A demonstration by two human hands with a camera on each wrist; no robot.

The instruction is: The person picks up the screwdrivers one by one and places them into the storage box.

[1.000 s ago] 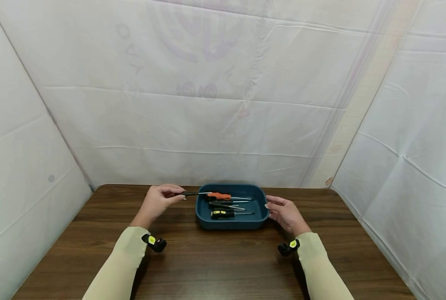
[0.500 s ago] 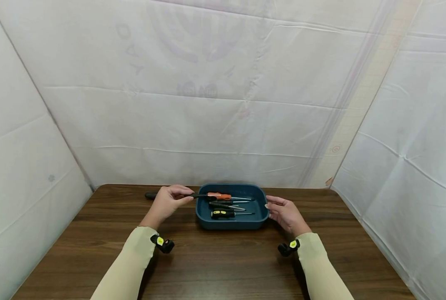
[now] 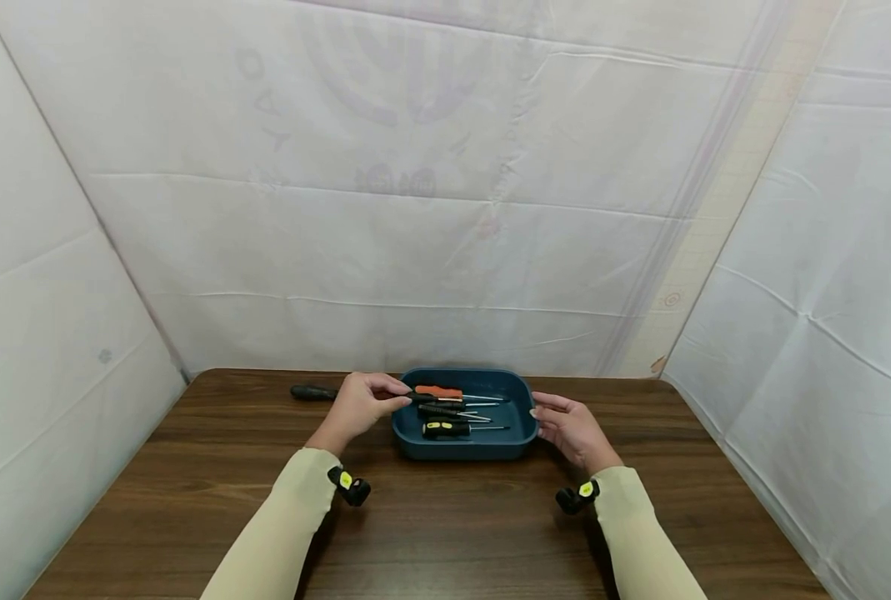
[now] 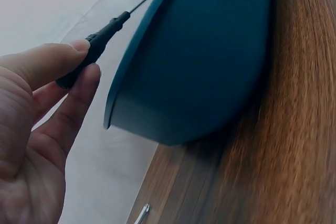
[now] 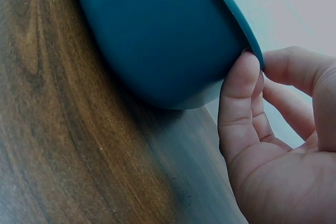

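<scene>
Two hands are working: your left hand (image 3: pixel 358 402) is pinching a black screwdriver (image 4: pixel 93 51) over the tray (image 3: pixel 523 433) rim, while your right hand (image 3: pixel 571 427), fingers relaxed, is steadying the tray's side so it is not sliding.

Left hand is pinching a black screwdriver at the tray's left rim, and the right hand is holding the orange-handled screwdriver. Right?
Not quite. The right hand holds no screwdriver: in the right wrist view its thumb rests on the blue tray's rim. The orange-handled screwdriver lies in the tray. The left hand does pinch the black screwdriver.
</scene>
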